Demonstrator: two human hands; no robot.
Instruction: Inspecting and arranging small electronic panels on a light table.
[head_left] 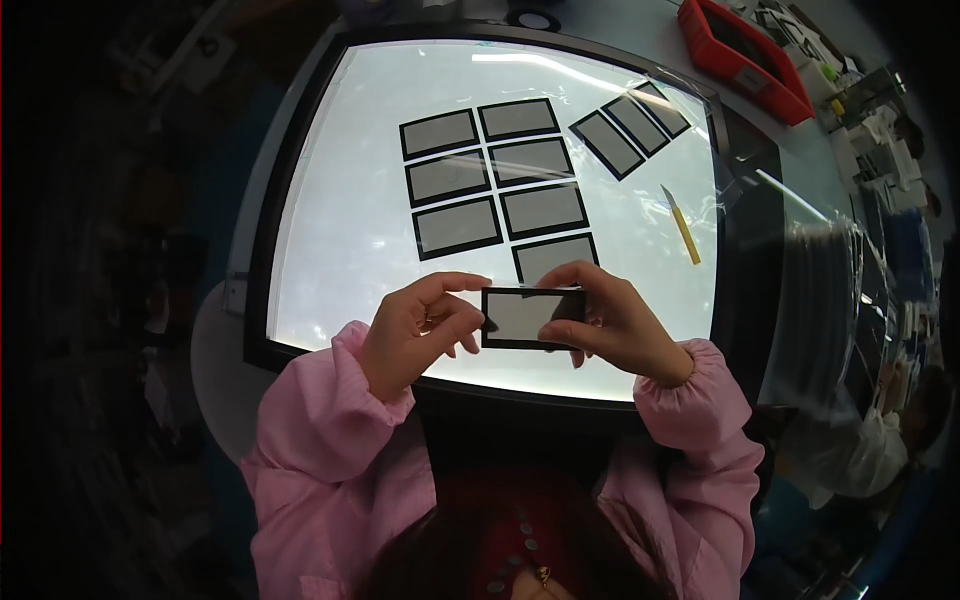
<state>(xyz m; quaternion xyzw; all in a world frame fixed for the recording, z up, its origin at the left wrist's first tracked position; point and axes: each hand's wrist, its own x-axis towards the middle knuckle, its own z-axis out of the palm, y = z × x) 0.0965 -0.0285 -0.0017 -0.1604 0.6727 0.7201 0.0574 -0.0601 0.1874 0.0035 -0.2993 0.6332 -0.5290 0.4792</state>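
Observation:
Over the front part of a lit light table, I hold up a small rectangular glass panel point(515, 317) with a black border and a grey, shiny middle. My right hand point(615, 325) pinches it at the right, thumb across the front face and fingers behind. At its left edge, the bent fingers and thumb of my left hand point(420, 325) grip the side. Just beyond my hands, several similar black-bordered panels point(455, 227) lie in two columns on the bright surface. The nearest panel in the right column point(555, 259) is partly covered by my right hand.
Three more panels point(607, 145) lie slanted at the back right. A yellow-handled craft knife point(683, 232) rests on the right of the light table point(330, 220). Beyond the dark frame, a red bin point(745, 60) stands at the far right. Clear plastic sheets point(825, 310) hang over the right side.

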